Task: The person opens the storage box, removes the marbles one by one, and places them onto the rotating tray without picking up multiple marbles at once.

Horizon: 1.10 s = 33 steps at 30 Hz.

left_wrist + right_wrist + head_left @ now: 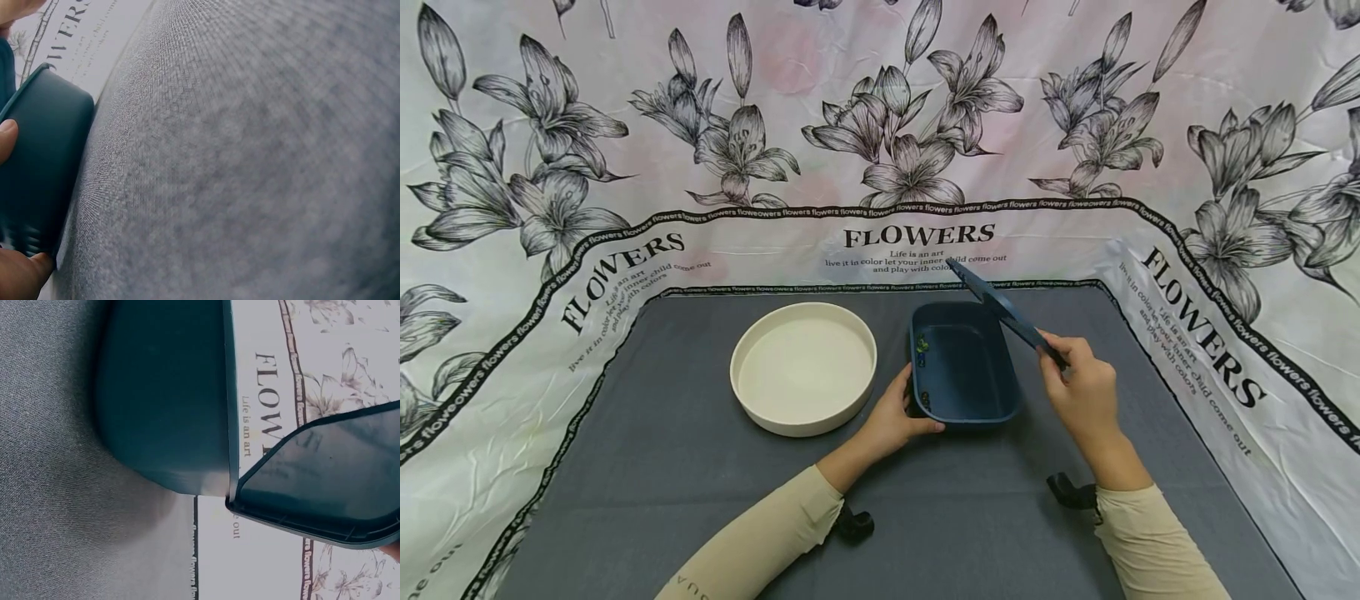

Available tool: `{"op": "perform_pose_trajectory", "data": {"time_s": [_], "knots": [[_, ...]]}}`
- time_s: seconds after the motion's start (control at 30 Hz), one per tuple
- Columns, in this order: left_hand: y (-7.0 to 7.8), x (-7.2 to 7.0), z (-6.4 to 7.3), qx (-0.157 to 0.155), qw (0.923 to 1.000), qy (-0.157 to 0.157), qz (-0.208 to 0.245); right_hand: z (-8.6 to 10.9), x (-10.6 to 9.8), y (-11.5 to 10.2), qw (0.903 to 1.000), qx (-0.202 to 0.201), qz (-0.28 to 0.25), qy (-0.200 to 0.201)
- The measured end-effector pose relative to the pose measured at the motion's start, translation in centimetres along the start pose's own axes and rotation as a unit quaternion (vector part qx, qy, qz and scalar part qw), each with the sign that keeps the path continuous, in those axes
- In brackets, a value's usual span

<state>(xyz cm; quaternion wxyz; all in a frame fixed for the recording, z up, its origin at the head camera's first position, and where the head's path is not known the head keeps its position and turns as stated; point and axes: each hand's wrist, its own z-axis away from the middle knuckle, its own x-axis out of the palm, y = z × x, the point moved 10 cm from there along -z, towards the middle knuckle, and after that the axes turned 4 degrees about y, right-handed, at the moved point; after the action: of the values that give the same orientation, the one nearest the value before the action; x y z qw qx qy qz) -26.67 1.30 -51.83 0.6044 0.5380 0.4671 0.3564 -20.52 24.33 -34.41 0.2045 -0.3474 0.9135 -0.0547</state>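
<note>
There is one cream dish (803, 371), one box (972, 371), one lid (1011, 314) and two sleeves (760, 533).

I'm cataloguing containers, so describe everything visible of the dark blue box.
The dark blue box is a deep, rounded, thin-rimmed rectangle, smooth, plastic-looking. It sits open on the grey cloth, right of the cream dish. Tiny green and dark spots dot its left inner side. The left hand holds its near left corner; in the head view, the lid overlaps its far right corner.

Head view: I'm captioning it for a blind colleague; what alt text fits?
A left hand grips a blue box holding small items; the right hand holds a tilted lid at the box's right side. A round tray sits to the left.
</note>
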Motion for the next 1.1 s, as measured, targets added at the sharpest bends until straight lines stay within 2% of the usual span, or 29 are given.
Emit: {"op": "perform_pose_trajectory", "data": {"time_s": [0.17,0.37,0.57,0.73,0.83,0.9,0.97,1.1], "knots": [[0.0,0.1,0.0,-0.002,1.0,0.001,0.001,0.1,-1.5,1.9,0.9953,0.08,0.0,0.053],[0.3,0.4,-0.2,0.013,0.9997,-0.004,0.023,1.0,-3.2,5.1,0.9778,0.18,-0.014,0.107],[0.6,0.5,-0.1,0.011,0.9993,-0.003,0.035,2.6,-4.5,8.0,0.9466,0.297,-0.022,0.124],[0.8,0.8,-0.1,0.014,0.9979,-0.014,0.061,4.6,-5.1,10.3,0.9133,0.382,-0.051,0.133],[0.7,0.9,-0.2,0.014,0.9969,-0.02,0.074,5.8,-5.6,11.8,0.8943,0.423,-0.045,0.139],[0.8,0.9,-0.2,0.015,0.9968,-0.02,0.076,6.7,-5.8,12.7,0.8742,0.457,-0.065,0.151],[0.7,0.9,-0.2,0.016,0.9967,-0.019,0.078,7.6,-5.9,13.7,0.8457,0.494,-0.107,0.172],[0.7,1.0,-0.2,0.017,0.9965,-0.021,0.079,9.5,-6.0,15.2,0.7686,0.56,-0.205,0.233]]}}
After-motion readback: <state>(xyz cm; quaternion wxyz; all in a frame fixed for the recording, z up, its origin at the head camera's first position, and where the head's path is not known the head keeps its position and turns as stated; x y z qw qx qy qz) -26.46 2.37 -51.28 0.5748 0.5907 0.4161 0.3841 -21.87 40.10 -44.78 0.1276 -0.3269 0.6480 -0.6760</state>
